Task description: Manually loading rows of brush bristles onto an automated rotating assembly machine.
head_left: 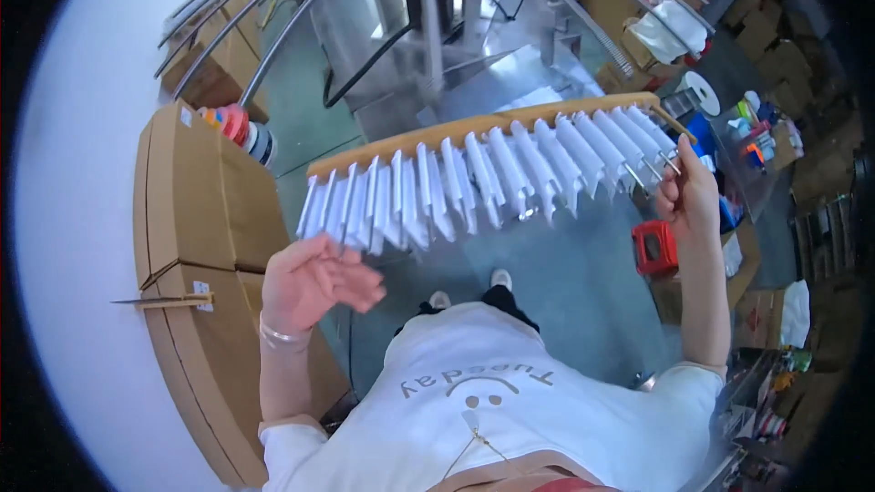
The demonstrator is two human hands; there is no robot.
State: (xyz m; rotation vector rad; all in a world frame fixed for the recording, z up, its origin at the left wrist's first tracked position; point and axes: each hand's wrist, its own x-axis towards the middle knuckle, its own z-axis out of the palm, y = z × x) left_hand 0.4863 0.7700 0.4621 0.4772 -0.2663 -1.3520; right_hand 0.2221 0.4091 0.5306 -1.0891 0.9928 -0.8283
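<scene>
A long wooden rack [497, 118] stretches across the space in front of me, tilted up toward the right. Along it hang several white folded sheets [497, 173] in a row, with thin metal rods showing among them. My right hand [690, 189] is closed at the rack's right end, by a short wooden end piece and a rod tip; the exact grip is partly hidden. Just below the rack's left end is my left hand [314, 281], palm showing and fingers loosely extended, slightly blurred. Nothing shows in it.
Large cardboard boxes [205, 200] stand by the white wall at left, with coloured tape rolls [241, 128] behind them. Curved metal bars [301, 18] arch overhead before a metal machine [383, 0]. A red container [654, 248] and more boxes line the right side.
</scene>
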